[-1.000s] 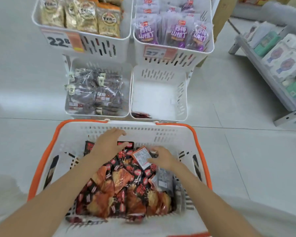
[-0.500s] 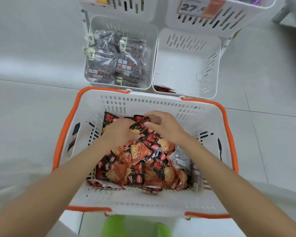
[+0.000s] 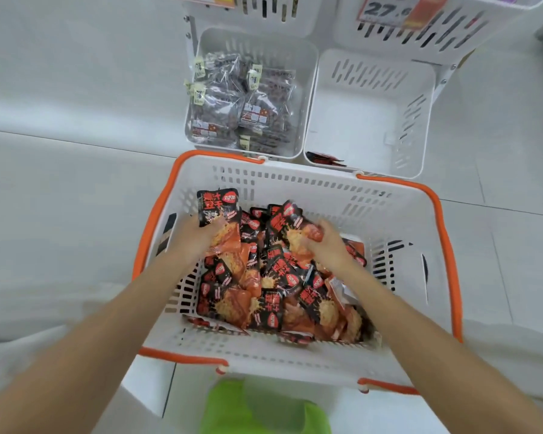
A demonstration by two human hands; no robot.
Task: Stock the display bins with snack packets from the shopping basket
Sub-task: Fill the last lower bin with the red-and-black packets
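Observation:
A white shopping basket (image 3: 295,358) with orange rims sits on the floor below me, holding several black-and-orange snack packets (image 3: 273,296). My left hand (image 3: 195,236) grips one packet (image 3: 218,214) and lifts its top above the pile. My right hand (image 3: 325,245) grips another packet (image 3: 290,227) near the pile's middle. Beyond the basket stand two low white display bins: the left bin (image 3: 308,89) holds dark clear-wrapped packets (image 3: 242,101), while the right bin (image 3: 370,120) shows only a few red-black packets (image 3: 325,158) at its near edge.
Upper white bins hang above the low ones, one carrying a price tag reading 27 (image 3: 389,9). Pale tiled floor (image 3: 60,183) surrounds the stand. A green object (image 3: 257,408) lies just below the basket's near rim.
Both hands have closed on packets and drawn apart, raising them off the pile. The view has tilted further down and nearer to the basket.

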